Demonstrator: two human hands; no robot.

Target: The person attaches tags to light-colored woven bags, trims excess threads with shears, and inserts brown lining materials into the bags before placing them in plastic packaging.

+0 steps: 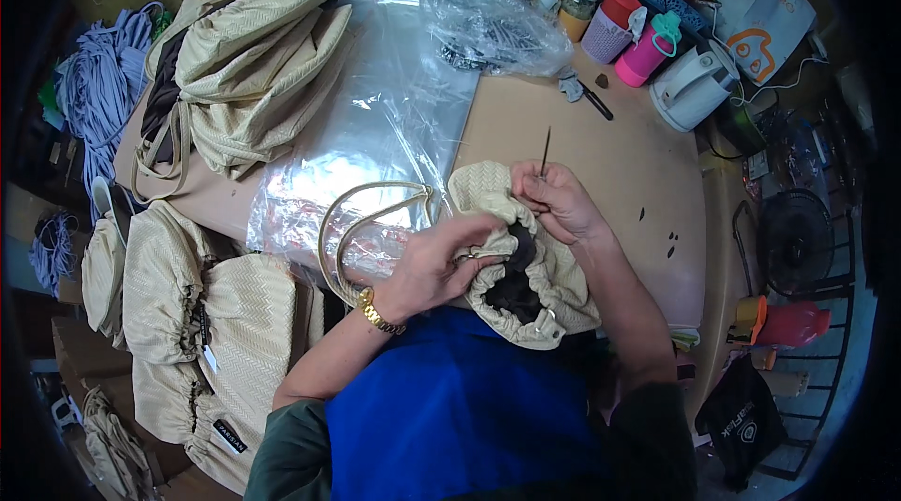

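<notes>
A cream woven bag (568, 278) with a gathered mouth and dark lining lies at the table's front edge, against my blue apron. At the left of its mouth, my left hand (439, 262) is closed on the gathered rim. My right hand (560, 201) rests over the bag's far side, its fingers pinched round a thin, dark, pointed tool (546, 149) that sticks upward. The tool's lower end is hidden in the fingers. A looped cream strap (328, 238) curves out to the left of my left hand.
Clear plastic sheets (375, 116) cover the table's middle. Cream bags (253, 79) are heaped at the far left, and more bags (249, 313) sit at the near left. A white kettle (693, 88), a pink bottle (648, 51) and a black-handled tool (597, 105) stand or lie far right.
</notes>
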